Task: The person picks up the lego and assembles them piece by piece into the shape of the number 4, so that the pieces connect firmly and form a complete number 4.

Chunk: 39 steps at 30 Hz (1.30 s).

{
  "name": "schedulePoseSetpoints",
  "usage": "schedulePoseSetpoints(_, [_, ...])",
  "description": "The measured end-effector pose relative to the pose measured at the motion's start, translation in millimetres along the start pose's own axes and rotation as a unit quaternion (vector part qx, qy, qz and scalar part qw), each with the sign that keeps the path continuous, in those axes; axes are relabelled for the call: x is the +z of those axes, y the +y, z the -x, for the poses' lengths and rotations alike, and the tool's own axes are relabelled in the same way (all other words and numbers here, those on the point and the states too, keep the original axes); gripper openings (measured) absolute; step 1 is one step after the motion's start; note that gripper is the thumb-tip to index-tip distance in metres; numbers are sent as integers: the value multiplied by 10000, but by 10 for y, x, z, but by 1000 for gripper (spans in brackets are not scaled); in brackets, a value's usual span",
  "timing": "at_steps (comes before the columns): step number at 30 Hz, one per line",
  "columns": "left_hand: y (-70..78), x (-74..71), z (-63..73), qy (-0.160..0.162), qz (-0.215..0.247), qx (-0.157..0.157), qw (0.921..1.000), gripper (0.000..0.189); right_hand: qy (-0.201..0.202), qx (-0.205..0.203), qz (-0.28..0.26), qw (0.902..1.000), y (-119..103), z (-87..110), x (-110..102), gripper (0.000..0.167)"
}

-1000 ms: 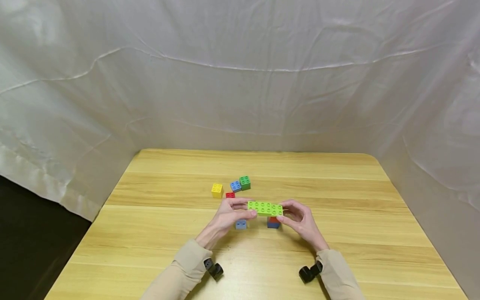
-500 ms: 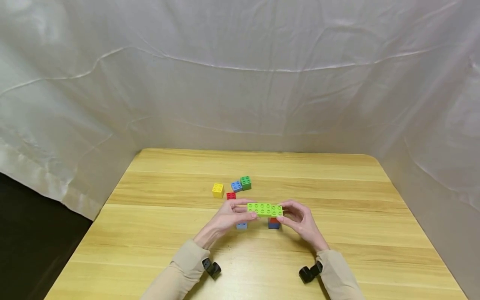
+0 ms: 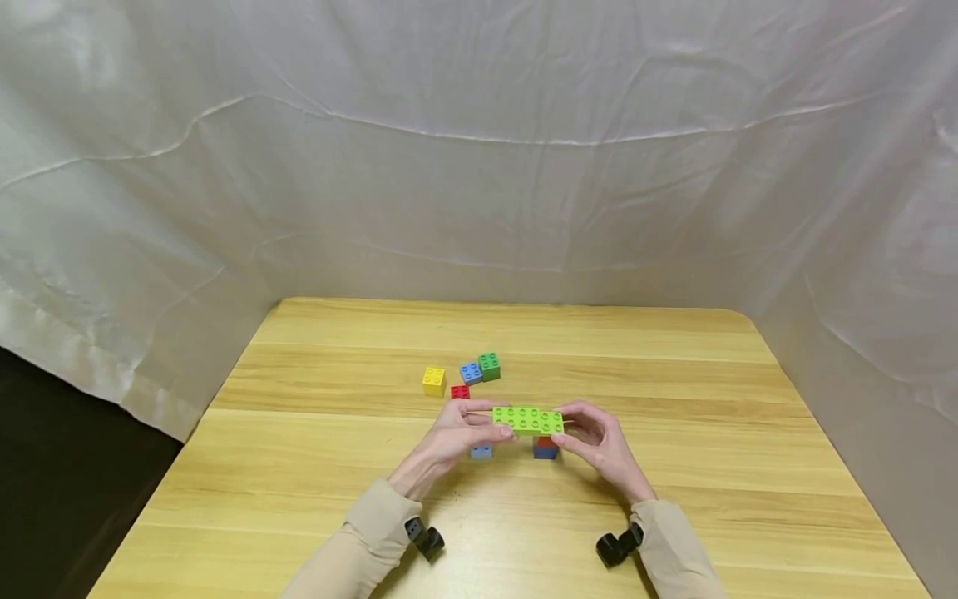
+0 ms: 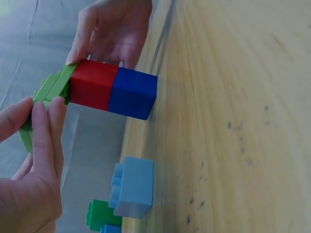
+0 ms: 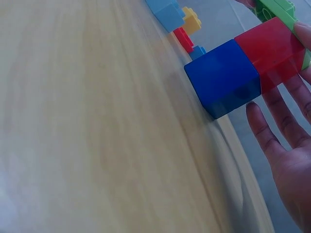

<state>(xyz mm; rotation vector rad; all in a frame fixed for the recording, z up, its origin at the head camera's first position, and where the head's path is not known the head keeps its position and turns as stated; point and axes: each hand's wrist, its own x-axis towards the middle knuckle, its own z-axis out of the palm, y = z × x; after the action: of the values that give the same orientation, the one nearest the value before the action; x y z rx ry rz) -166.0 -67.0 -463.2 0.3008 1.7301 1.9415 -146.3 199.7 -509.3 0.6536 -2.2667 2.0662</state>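
My left hand (image 3: 452,438) pinches the left part of a lime-green toy brick (image 3: 516,418) between thumb and fingers. At its right end, my right hand (image 3: 602,441) pinches the lime-green layer. Under that end is a red brick (image 4: 92,85), joined on top of a dark blue brick (image 4: 133,92). The wrist views show a thin lime-green plate (image 4: 63,82) between the red brick and the studded lime brick. Whether the blue brick touches the table is not clear. A light blue brick (image 4: 133,187) lies on the table near the left fingers, partly hidden in the head view.
Beyond the left hand, the wooden table (image 3: 674,374) holds a yellow brick (image 3: 433,382), a red brick (image 3: 460,392), a blue brick (image 3: 471,373) and a green brick (image 3: 490,366). Pale cloth (image 3: 479,183) hangs behind and along the sides.
The left part of the lime-green brick has shifted very slightly toward me along with the left hand. Both hands keep the same grip, and the loose bricks stay in place.
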Motion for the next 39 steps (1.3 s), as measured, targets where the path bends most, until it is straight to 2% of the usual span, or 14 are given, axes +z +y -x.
schedulePoseSetpoints(8, [-9,-8,-5,1,0,-62,10000,48,-2,31,52,10000,-4,-2,-5,32])
schedulePoseSetpoints(17, [-4,-120,23,-437,-121,-122,9989,55,-54,-93,13,9999,8,-6,-2,32])
schedulePoseSetpoints(20, [6,-201,39,-454,-304,-61,9985,62,-50,-100,43,9999,9,-7,3,32])
schedulePoseSetpoints(25, [-5,-378,58,-402,-509,303,9974,70,-44,-91,29,9999,5,-6,14,32])
schedulePoseSetpoints(28, [-20,-475,69,-279,-423,410,9979,70,-39,-75,-5,10000,2,-6,18,32])
schedulePoseSetpoints(32, [-38,-564,83,44,-438,530,9976,69,-30,-56,-10,10000,1,-7,22,32])
schedulePoseSetpoints(39, [-49,-618,101,527,-909,445,9935,63,-19,-131,67,9999,21,-5,26,31])
